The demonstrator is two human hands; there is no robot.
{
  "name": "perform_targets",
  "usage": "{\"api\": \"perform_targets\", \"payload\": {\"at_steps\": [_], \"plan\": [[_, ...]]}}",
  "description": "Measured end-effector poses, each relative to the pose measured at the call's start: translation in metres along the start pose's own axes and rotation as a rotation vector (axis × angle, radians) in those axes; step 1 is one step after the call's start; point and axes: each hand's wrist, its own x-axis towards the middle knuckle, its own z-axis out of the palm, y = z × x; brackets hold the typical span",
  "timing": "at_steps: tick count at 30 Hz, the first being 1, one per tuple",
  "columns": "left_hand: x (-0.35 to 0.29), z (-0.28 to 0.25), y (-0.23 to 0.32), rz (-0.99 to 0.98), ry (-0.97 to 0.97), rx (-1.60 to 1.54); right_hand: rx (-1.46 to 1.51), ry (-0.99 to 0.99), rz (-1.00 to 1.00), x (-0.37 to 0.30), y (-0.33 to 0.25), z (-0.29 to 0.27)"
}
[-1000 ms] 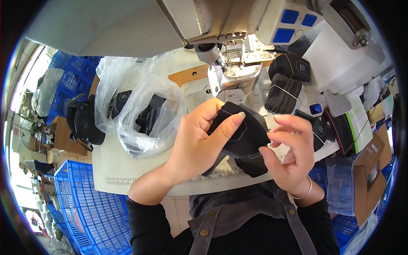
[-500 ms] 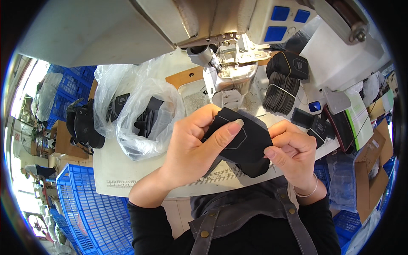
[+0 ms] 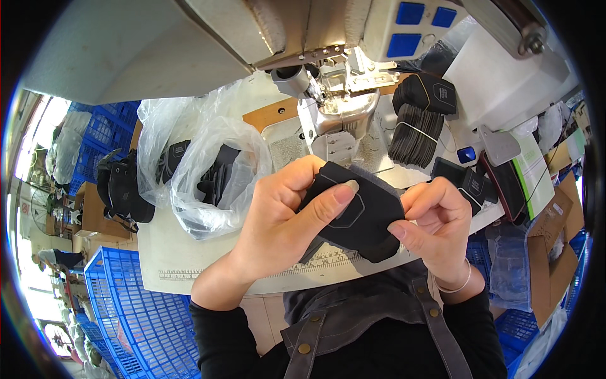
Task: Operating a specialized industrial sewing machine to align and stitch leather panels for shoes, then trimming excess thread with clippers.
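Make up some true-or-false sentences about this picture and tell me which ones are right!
1. The left hand and the right hand both hold the black fabric piece. True.
2. The clear plastic bag is on the right side of the table. False: the clear plastic bag is on the left side.
3. There is a thin bracelet on the right wrist. True.
4. The big basket at the lower left is red. False: the big basket is blue.
5. The metal sewing machine part is beyond the hands. True.
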Motion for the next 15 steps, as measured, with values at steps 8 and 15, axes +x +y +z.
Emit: {"api": "perform_targets", "payload": {"at_steps": [8, 15], "plan": [[0.001, -0.002, 0.000, -0.057, 0.015, -0.092, 0.173, -0.012, 0.213, 0.002, -0.013, -0.003], [0.003, -0.001, 0.000, -0.088, 0.005, -0.163, 0.146, -0.119, 0.311, 0.000, -0.011, -0.001]]}}
